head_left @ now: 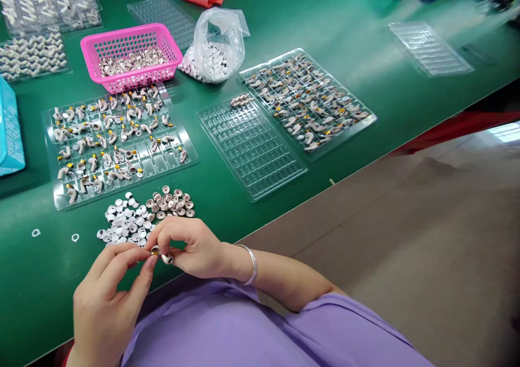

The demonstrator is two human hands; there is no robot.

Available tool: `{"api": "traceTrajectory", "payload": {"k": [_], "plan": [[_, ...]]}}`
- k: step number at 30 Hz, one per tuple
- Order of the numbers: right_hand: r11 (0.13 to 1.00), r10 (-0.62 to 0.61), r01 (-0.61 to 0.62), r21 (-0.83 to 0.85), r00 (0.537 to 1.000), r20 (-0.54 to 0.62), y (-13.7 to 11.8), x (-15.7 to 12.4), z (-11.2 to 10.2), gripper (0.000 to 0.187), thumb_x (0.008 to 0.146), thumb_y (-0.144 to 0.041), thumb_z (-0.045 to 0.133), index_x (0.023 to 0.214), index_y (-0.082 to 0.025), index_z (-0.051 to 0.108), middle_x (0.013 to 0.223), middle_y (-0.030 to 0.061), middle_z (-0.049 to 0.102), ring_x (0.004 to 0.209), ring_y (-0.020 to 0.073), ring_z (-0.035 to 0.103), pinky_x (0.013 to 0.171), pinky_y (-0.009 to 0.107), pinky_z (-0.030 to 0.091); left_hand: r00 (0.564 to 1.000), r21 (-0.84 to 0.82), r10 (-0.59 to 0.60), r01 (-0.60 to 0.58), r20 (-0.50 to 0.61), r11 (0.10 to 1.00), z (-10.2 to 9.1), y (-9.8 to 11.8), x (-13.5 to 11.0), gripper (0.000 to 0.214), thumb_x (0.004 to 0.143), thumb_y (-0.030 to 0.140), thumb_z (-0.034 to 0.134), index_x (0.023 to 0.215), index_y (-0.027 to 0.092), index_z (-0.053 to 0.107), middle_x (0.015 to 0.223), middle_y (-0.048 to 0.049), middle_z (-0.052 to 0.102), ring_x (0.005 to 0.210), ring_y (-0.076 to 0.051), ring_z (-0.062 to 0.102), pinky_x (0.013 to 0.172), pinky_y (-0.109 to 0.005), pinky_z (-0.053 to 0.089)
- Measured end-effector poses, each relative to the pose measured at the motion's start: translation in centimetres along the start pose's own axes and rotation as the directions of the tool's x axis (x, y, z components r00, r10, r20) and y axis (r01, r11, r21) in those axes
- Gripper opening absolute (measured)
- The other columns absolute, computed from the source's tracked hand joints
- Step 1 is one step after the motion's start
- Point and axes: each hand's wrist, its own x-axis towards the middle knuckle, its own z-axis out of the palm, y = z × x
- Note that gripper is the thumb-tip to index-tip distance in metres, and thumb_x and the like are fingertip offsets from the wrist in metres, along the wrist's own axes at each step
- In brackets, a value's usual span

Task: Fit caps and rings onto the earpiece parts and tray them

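Near the table's front edge, my left hand [109, 291] and my right hand [199, 248] meet fingertip to fingertip. Between them is a small beige earbud housing [167, 259] with a yellow piece; both hands pinch it, and fingers hide part of it. Just beyond the hands lies a pile of small white round caps [124, 221]. Touching that pile on its right are beige round caps [173, 202] with a hole in the middle. Farther back, a clear tray [152, 164] holds rows of similar curved beige parts with yellow tabs.
A pink basket [91, 66] of beige caps and a plastic bag [233, 37] of small parts stand behind. Right of centre are a mostly bare clear tray [260, 156] and a filled tray [309, 102]. A blue basket [10, 129] sits at the left edge.
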Motion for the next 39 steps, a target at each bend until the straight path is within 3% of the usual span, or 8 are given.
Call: {"api": "traceTrajectory", "payload": {"k": [8,15,21,26,31,36,39], "plan": [[0.997,0.065,-0.064,-0.037,0.997,0.044,-0.4,-0.1,-0.2,0.028,0.079,-0.003,0.059,0.067,-0.023,0.043,0.083,0.0027,0.074,0.083,0.0159,0.069,0.076,0.027,0.053,0.992,-0.025,-0.001,0.004,0.124,1.000,-1.2,-0.4,1.3,0.012,0.089,0.032,0.065,0.079,0.026,0.069,0.079,0.0038,0.070,0.066,-0.010,0.067,0.060,-0.018,0.050],[0.998,-0.007,0.008,-0.064,1.000,0.023,-0.3,-0.1,-0.2,0.021,0.086,-0.007,0.056,0.074,-0.022,0.047,0.088,0.0044,0.072,0.081,0.0146,0.067,0.074,0.025,0.054,0.961,-0.143,-0.248,0.264,0.119,0.954,-0.7,-1.0,1.2,0.021,0.081,0.045,0.072,0.079,0.025,0.068,0.071,0.0048,0.075,0.060,-0.013,0.072,0.060,-0.017,0.056],[0.979,-0.073,0.077,-0.190,0.997,0.027,0.1,-0.3,-0.1,0.014,0.088,-0.008,0.054,0.087,-0.023,0.054,0.086,0.0041,0.067,0.083,0.0156,0.063,0.077,0.028,0.055,0.916,-0.297,-0.337,0.392,0.219,0.871,0.0,-1.2,0.1,0.020,0.082,0.043,0.073,0.087,0.023,0.073,0.078,-0.0001,0.078,0.065,-0.017,0.075,0.061,-0.021,0.061],[0.978,-0.029,0.033,-0.206,0.999,0.026,-0.4,-0.3,-0.4,0.006,0.090,-0.018,0.060,0.091,-0.021,0.055,0.082,0.0038,0.063,0.079,0.0164,0.059,0.074,0.030,0.052,0.957,-0.303,-0.247,0.283,0.152,0.910,0.2,-1.0,-0.1,0.014,0.082,0.033,0.074,0.095,0.029,0.078,0.088,0.0005,0.079,0.073,-0.016,0.074,0.066,-0.022,0.060],[0.983,0.180,-0.181,0.004,0.979,0.098,-1.5,-0.3,-0.9,0.034,0.077,-0.032,0.079,0.095,-0.019,0.054,0.086,0.0007,0.060,0.076,0.0128,0.056,0.071,0.026,0.051,0.969,-0.283,-0.236,0.248,0.076,0.927,0.4,-1.1,-0.1,0.010,0.083,0.028,0.073,0.091,0.029,0.078,0.086,0.0018,0.078,0.072,-0.015,0.072,0.064,-0.022,0.058],[0.972,0.228,-0.228,0.048,0.974,0.009,-1.9,-0.4,-0.1,0.010,0.083,-0.017,0.062,0.090,-0.018,0.057,0.083,0.0016,0.062,0.073,0.0125,0.058,0.070,0.026,0.051,0.969,-0.284,-0.247,0.244,0.027,0.927,0.6,-1.2,-0.6,0.014,0.082,0.025,0.074,0.094,0.030,0.077,0.089,0.0030,0.078,0.074,-0.014,0.073,0.067,-0.021,0.058],[0.976,0.218,-0.217,0.015,0.975,-0.044,-1.9,-0.4,0.4,0.008,0.082,-0.014,0.059,0.088,-0.018,0.059,0.083,0.0030,0.065,0.073,0.0135,0.060,0.071,0.026,0.052,0.981,-0.245,-0.193,0.190,0.013,0.951,0.7,-1.2,-0.9,0.021,0.082,0.022,0.073,0.101,0.030,0.076,0.093,0.0025,0.078,0.076,-0.014,0.073,0.073,-0.021,0.058]]}}
